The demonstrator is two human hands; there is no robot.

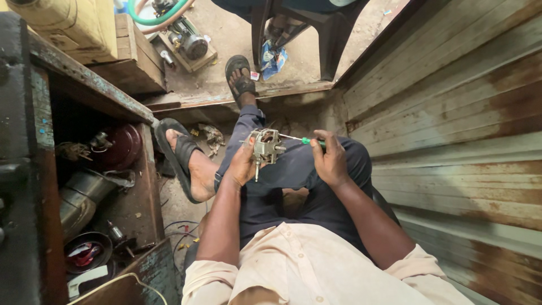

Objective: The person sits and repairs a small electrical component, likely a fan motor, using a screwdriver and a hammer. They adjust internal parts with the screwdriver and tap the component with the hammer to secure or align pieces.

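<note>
The small metal motor [265,146] sits above the lap, gripped by the left hand [244,165], while the right hand [330,159] clasps a green-handled screwdriver [302,140] entering from 3 o'clock, whose tip could likely slip off and jab the fingers.

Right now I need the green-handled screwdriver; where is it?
In the head view, centre: the screwdriver is in the right hand, tip at the small motor held by the left hand.

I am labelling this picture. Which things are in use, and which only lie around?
In use: small motor in left hand; green-handled screwdriver in right hand.
Lying around: red round part, metal cylinder, green hose, dark chair.
</note>
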